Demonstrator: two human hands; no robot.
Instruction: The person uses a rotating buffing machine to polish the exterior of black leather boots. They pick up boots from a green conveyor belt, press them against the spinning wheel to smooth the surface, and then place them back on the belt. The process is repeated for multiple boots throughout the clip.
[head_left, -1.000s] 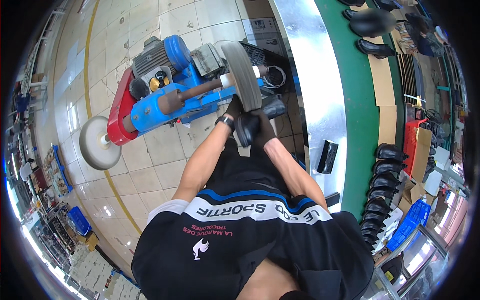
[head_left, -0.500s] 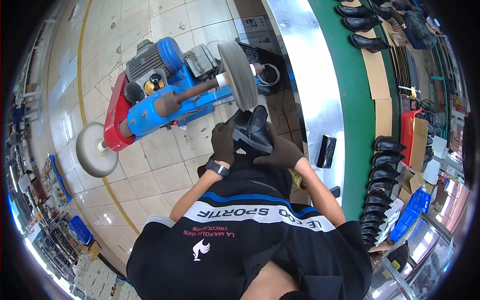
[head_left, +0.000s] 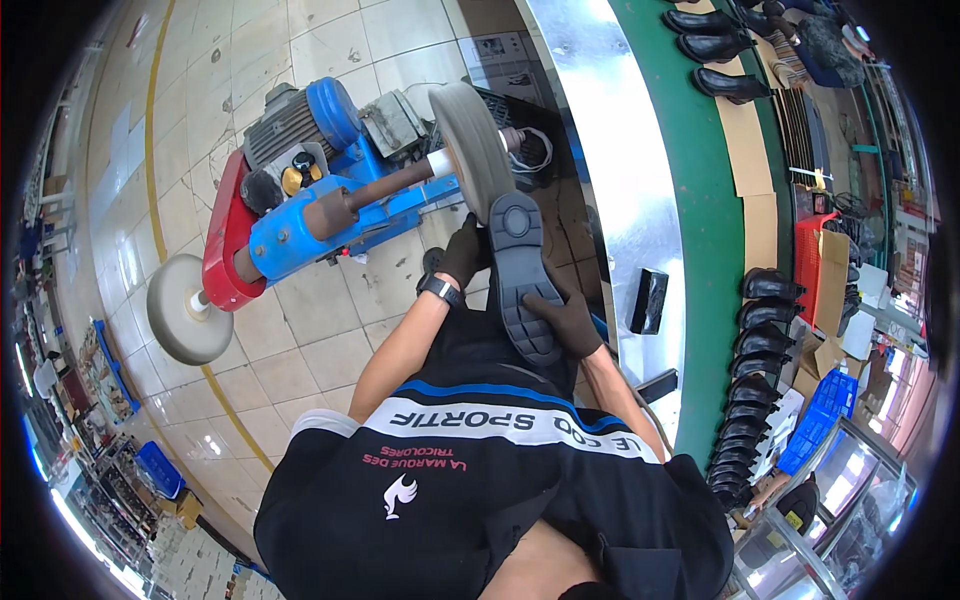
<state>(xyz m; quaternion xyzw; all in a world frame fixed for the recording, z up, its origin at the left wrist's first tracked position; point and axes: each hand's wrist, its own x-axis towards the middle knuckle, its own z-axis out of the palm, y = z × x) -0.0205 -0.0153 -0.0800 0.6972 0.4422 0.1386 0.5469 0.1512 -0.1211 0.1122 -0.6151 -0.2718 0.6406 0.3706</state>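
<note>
Grip: both gloved hands clamped on one black boot (head_left: pixel 522 275), sole turned up toward the camera.
Left hand (head_left: pixel 463 252): wrapped around the heel end, fingers closed tight on it, wristwatch (head_left: pixel 440 291) showing just below the glove.
Right hand (head_left: pixel 570 322): spread over the forefoot of the sole, fingers pressed flat and curled round the edge.
Boot position: heel tip right up at the lower rim of the grey buffing wheel (head_left: pixel 472 150), touching or a hair off, hard to tell from here.
Change: a second ago held low and sideways near the lap, upper facing out; half a second ago lifted and mid-turn; now flipped sole-up with the heel brought to the wheel.
Meaning: looks like a switch from handling the upper to working the heel or sole edge, so probably the start of a fresh pass rather than the end of one.
Machine: blue double-ended polisher (head_left: pixel 300 215) with a red guard, second pale round wheel (head_left: pixel 185 308) out at the far left of the shaft.
Around: tiled floor (head_left: pixel 330 330), green bench (head_left: pixel 690 200) on the right, row of finished black boots (head_left: pixel 755 370) lined along it.
</note>
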